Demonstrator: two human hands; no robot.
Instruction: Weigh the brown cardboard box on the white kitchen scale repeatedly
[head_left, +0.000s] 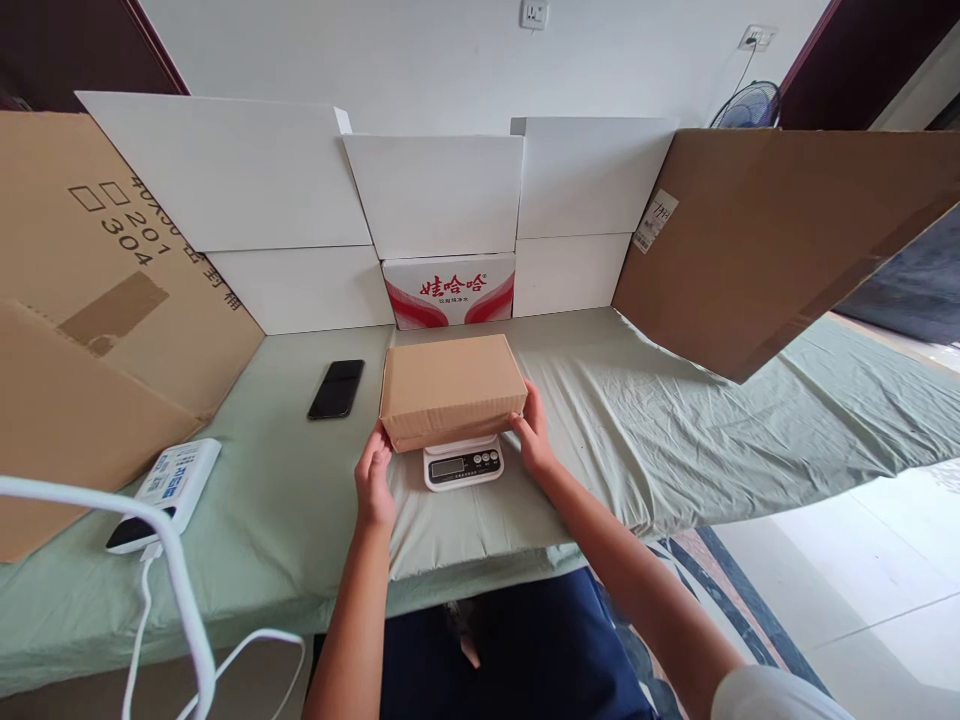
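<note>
A closed brown cardboard box (454, 385) is over a small white digital kitchen scale (463, 466), hiding the scale's weighing plate. Whether the box rests fully on the scale or is held just above it, I cannot tell. My left hand (374, 475) is against the box's near left corner, fingers partly behind it. On the other side, my right hand (534, 432) grips the near right corner, thumb on the front face and fingers along the side. The scale's dark display and several round buttons face me.
Left of the box lies a black phone (336, 389). A white power bank (166, 492) with a cable sits farther left, near a white curved tube (176, 560). White panels (442, 195) and brown cardboard sheets (765, 240) enclose the back and sides of the green-clothed table (277, 520).
</note>
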